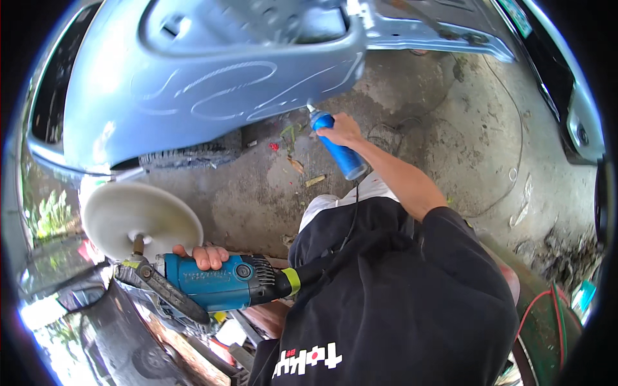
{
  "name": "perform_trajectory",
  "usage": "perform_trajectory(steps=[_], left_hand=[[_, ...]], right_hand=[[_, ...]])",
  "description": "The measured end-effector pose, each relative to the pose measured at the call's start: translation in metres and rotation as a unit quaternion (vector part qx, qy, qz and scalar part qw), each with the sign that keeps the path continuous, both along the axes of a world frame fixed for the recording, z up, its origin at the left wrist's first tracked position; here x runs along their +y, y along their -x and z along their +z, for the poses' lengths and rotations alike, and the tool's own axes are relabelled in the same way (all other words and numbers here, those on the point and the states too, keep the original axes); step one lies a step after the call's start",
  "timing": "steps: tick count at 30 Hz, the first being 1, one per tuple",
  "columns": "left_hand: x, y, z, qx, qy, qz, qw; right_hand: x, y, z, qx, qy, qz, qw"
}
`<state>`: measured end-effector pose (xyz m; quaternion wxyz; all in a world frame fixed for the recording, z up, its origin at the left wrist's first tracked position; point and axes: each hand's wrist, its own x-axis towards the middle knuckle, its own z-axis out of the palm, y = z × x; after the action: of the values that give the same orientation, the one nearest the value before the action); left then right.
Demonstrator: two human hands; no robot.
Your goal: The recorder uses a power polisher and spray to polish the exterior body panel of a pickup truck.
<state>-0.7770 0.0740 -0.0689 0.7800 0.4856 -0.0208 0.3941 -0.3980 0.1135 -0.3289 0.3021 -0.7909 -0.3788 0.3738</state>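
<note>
Can count one left hand (209,257) and one right hand (341,130), two in all; one blue bottle (342,154); one power polisher (215,283); one round pad (143,209); one treaded tyre (196,154); one black shirt (399,302).

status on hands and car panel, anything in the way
Left hand on teal polisher. Right hand gripping blue bottle, nozzle near car panel. White squiggles on panel. Nothing seen between.

Polisher (219,280) at left, bottle (346,157) at right, both before a car panel (109,96).
Beneath the panel sits a tire (193,155), litter (315,181) on the floor (238,202) at its right.
</note>
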Motion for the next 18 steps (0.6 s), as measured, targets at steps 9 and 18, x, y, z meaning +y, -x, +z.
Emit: perform_trajectory(steps=[9,18], left_hand=[[-0.028,-0.096,0.034,-0.047,-0.014,0.007,0.999],[-0.062,-0.137,0.036,-0.043,-0.071,0.036,0.996]], right_hand=[[-0.079,-0.153,0.024,-0.045,-0.001,0.023,0.999],[-0.19,-0.217,0.091,0.115,-0.184,0.061,0.974]])
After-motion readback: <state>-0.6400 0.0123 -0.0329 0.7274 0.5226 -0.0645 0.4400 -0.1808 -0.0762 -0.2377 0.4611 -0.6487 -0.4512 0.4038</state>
